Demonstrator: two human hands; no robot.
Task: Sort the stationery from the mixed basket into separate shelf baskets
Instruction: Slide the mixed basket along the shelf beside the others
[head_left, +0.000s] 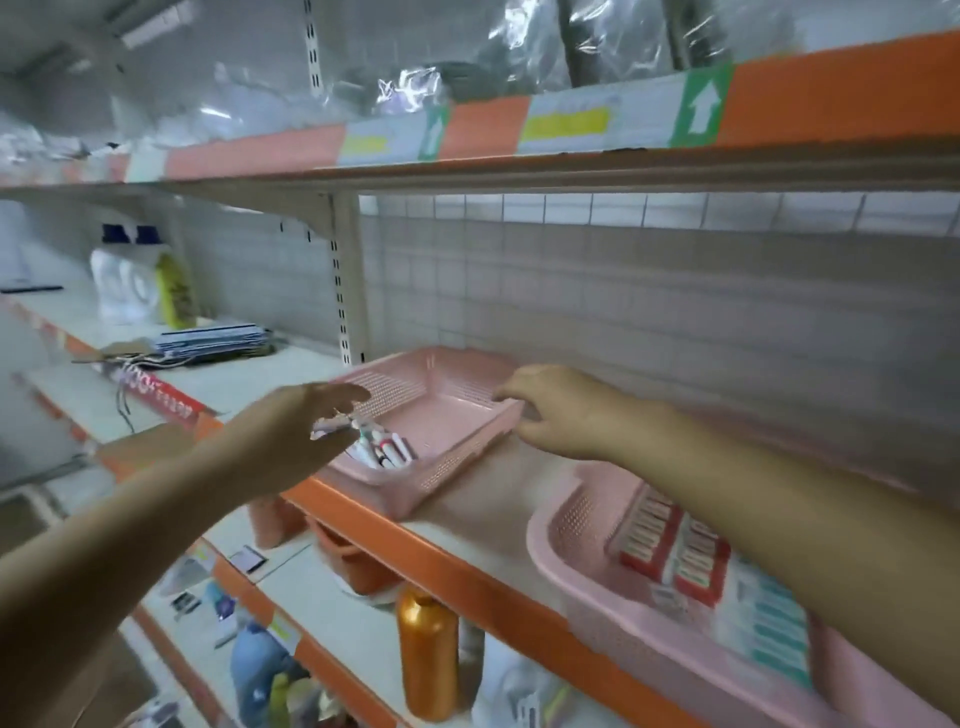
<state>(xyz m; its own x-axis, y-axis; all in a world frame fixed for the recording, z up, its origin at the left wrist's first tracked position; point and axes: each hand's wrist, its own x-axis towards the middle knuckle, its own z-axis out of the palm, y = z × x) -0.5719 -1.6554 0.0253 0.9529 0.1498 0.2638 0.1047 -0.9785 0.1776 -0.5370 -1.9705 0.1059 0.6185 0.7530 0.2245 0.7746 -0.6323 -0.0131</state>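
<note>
A pink shelf basket (457, 415) stands on the middle shelf with several markers (387, 452) lying in its near left corner. My left hand (296, 431) hovers over that corner; its fingers are stretched and a pen (335, 425) sits pinched between fingers and thumb. My right hand (556, 410) grips the basket's right rim with curled fingers. A second pink basket (566, 540) at the right holds red boxes (670, 551) and white-and-teal packs (769, 623), partly hidden under my right forearm.
The shelf has an orange front edge (415, 545) and a grid back wall. Further left on it lie a stack of paper bags (213, 340) and white bottles (124, 280). On the shelf below stand an orange bottle (428, 654) and an orange tub (358, 561).
</note>
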